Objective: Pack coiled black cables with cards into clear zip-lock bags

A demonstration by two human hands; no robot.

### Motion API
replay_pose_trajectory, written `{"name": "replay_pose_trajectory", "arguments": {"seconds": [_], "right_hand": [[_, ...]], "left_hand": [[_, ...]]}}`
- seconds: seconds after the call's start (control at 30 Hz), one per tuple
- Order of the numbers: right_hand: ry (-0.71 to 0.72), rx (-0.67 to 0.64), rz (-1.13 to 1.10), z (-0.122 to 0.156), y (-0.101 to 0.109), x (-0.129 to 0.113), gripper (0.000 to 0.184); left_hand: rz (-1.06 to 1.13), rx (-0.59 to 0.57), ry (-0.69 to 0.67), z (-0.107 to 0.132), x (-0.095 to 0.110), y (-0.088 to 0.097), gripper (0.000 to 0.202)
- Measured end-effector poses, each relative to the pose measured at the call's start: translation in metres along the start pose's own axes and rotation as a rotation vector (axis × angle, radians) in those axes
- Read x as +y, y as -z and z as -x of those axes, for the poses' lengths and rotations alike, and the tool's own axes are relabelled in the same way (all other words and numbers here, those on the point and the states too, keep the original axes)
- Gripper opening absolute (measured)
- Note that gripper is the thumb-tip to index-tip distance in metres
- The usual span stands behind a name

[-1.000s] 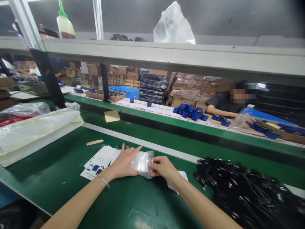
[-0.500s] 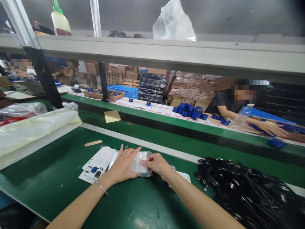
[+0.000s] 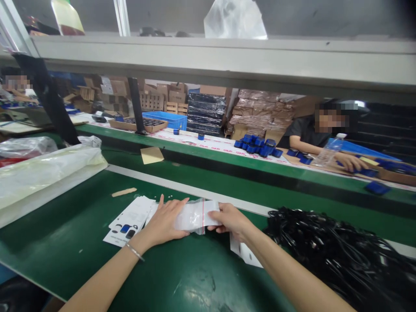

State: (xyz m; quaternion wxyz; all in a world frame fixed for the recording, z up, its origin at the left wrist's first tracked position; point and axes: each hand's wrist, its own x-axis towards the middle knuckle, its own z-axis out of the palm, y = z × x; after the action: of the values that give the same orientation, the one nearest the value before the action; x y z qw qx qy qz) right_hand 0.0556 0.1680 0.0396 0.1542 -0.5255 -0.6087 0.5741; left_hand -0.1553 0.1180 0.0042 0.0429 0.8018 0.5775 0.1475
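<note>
My left hand (image 3: pixel 166 220) lies with fingers spread over a clear zip bag (image 3: pixel 191 216), pressing it against the green surface. The bag has a red line at its right-hand mouth. My right hand (image 3: pixel 229 220) pinches a folded white paper (image 3: pixel 211 209) between thumb and fingers, at the bag's mouth. How far the paper reaches inside the bag is hard to make out. Left of my left hand lie printed leaflets (image 3: pixel 130 219) with pictures of a blue device. Another white printed sheet (image 3: pixel 248 255) rests partly under my right wrist.
A heap of black cables (image 3: pixel 312 251) covers the right side. A flat wooden stick (image 3: pixel 124 192) and a tan card (image 3: pixel 152 155) lie beyond my hands. Large plastic bags (image 3: pixel 48 177) sit left. Across, a co-worker's hand (image 3: pixel 351 162) is near blue devices (image 3: pixel 256 145). A shelf (image 3: pixel 208 54) runs overhead.
My right hand has gone from pinching the bag's edge to holding the folded white paper at its mouth. My left hand stays on the bag. The co-worker's hand has drawn back leftward.
</note>
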Motion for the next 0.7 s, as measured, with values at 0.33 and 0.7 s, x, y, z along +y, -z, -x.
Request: {"name": "replay_pose_trajectory", "arguments": {"seconds": [0.33,0.7], "right_hand": [[0.288,0.374,0.029,0.09,0.021,0.01,0.003],[-0.023,0.364,-0.212,0.16,0.002,0.165,0.03]], "left_hand": [[-0.029,-0.031,0.03,-0.003,-0.003,0.001,0.079],[0.086,-0.08,0.126,0.014,0.035,0.015,0.081]]}}
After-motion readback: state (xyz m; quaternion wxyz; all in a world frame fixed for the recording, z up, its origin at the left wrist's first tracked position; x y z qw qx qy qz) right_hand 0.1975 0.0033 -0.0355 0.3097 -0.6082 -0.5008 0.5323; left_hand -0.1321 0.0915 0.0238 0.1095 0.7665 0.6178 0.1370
